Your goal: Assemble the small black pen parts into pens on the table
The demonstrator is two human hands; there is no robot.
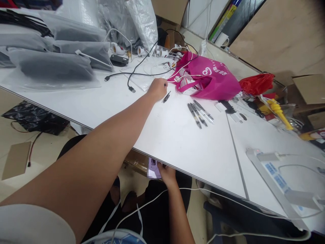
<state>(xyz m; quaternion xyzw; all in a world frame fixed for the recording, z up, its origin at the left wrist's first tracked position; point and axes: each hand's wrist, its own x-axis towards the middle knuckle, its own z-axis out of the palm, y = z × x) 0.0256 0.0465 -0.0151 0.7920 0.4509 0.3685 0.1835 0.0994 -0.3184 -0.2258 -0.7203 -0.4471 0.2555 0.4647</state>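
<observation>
My left arm stretches across the white table (162,132). My left hand (157,88) is closed, knuckles up, touching a dark pen (166,97) that lies by its fingertips, beside a pink bag (215,81). Whether the fingers pinch the pen is unclear. My right hand (166,173) is below the table's near edge and holds a phone (153,168) with a lit screen. Several more pens (200,114) lie loose on the table to the right of my left hand.
Grey plastic pouches (53,64) are stacked at the far left. Black cables (132,88) and white lamp sockets (142,51) lie behind my hand. A red bag (256,83), a yellow tool (279,113) and a white power strip (276,176) sit at the right. A white cable (228,193) hangs below the edge.
</observation>
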